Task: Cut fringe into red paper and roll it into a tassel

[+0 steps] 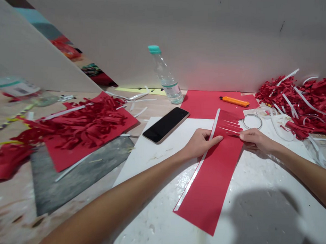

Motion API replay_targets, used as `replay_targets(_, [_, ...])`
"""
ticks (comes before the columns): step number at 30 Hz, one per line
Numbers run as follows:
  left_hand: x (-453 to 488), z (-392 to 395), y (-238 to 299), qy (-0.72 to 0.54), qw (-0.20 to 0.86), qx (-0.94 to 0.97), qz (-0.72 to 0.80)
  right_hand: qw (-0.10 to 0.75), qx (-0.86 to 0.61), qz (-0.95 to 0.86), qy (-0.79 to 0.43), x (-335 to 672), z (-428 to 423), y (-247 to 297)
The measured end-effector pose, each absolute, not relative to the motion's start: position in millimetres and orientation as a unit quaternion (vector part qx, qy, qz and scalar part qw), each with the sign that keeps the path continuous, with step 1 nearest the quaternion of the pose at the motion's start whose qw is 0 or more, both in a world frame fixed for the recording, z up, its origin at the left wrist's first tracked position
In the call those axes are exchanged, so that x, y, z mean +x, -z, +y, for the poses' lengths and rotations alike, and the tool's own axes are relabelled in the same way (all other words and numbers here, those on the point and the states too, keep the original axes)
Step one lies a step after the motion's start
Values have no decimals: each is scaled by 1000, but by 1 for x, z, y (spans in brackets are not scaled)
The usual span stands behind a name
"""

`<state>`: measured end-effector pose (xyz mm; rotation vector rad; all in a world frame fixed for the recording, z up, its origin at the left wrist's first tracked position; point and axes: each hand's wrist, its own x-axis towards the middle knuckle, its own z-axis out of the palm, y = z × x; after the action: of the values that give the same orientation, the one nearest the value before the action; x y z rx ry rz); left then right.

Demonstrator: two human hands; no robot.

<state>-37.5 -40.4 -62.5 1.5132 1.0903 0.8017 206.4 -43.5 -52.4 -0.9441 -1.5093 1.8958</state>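
A long red paper strip with a white tape line along its left edge lies on a white board. Its far end is cut into thin fringes. My left hand rests on the strip's left edge, fingers flat and stretched across the tape. My right hand is at the strip's right edge, fingers pinched together where the fringe cuts end; what they hold is too small to make out.
A black phone lies left of the strip. A plastic bottle and an orange utility knife stand farther back. Piles of fringed red paper lie at left and right. A tape ring lies near my right hand.
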Motion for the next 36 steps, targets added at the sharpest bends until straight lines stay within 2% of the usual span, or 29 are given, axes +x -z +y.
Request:
replay_targets(16, [-33, -44, 61, -327, 524, 642, 455, 262, -347, -554, -710, 205, -45, 52])
replay_targets(25, [-27, -48, 56, -323, 562, 625, 436, 269, -365, -552, -700, 201, -49, 48])
replay_targets(36, [-26, -46, 58, -320, 535, 648, 437, 269, -367, -553, -698, 200, -49, 48])
